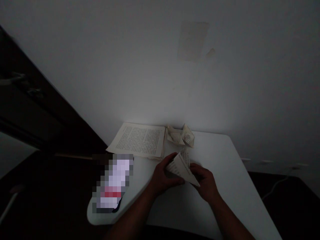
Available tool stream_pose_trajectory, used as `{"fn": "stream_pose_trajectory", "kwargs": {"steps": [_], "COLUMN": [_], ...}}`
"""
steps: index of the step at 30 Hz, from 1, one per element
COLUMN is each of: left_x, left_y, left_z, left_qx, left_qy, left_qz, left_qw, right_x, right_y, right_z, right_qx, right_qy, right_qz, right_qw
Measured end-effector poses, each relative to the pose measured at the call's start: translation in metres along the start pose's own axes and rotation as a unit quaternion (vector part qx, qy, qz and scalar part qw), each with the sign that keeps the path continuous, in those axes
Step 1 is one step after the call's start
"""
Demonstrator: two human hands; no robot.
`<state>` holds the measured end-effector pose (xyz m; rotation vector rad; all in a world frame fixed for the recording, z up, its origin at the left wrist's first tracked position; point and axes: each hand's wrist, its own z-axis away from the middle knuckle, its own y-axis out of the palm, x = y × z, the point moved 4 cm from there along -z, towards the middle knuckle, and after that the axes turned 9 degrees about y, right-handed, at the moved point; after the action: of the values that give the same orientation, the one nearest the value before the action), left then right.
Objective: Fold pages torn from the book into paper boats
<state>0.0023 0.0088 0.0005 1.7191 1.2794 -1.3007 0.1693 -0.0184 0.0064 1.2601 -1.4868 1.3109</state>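
Between my two hands is a folded sheet of printed paper (182,167), shaped like a pointed triangle and lifted above the white table. My left hand (163,176) grips its left side, thumb along the lower edge and fingers behind it. On the right side, my right hand (204,180) holds it with fingers curled behind the paper, partly hidden. Just beyond sit folded paper boats (180,136) made of similar printed pages, close to the wall. To their left lies a stack of printed pages (140,140).
A phone (115,181), its screen blurred out, lies at the left end of the white table (220,150). The wall (137,66) rises directly behind the table. A dark door with a handle (12,79) stands at left, and a cable (277,183) runs at right.
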Motion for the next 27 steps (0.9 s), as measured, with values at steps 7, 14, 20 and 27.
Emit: {"fn": "stream_pose_trajectory", "kwargs": {"steps": [7, 14, 20, 27], "left_x": [-0.002, -0.005, -0.010, -0.010], "left_y": [0.001, 0.002, 0.002, 0.001], "left_z": [-0.001, 0.000, 0.001, 0.002], "left_qx": [0.007, 0.018, 0.013, -0.012], "left_qy": [-0.001, -0.004, 0.019, 0.032], "left_qz": [0.034, 0.022, 0.009, -0.014], "left_qw": [0.999, 1.000, 1.000, 0.999], "right_x": [0.004, 0.002, 0.005, 0.012], "right_y": [0.004, 0.005, 0.006, 0.007], "right_z": [0.000, 0.001, 0.001, 0.000], "right_qx": [0.033, 0.042, 0.049, 0.042], "right_qy": [-0.027, -0.028, -0.029, -0.030], "right_qz": [-0.007, 0.011, 0.006, 0.044], "right_qw": [0.999, 0.999, 0.998, 0.998]}}
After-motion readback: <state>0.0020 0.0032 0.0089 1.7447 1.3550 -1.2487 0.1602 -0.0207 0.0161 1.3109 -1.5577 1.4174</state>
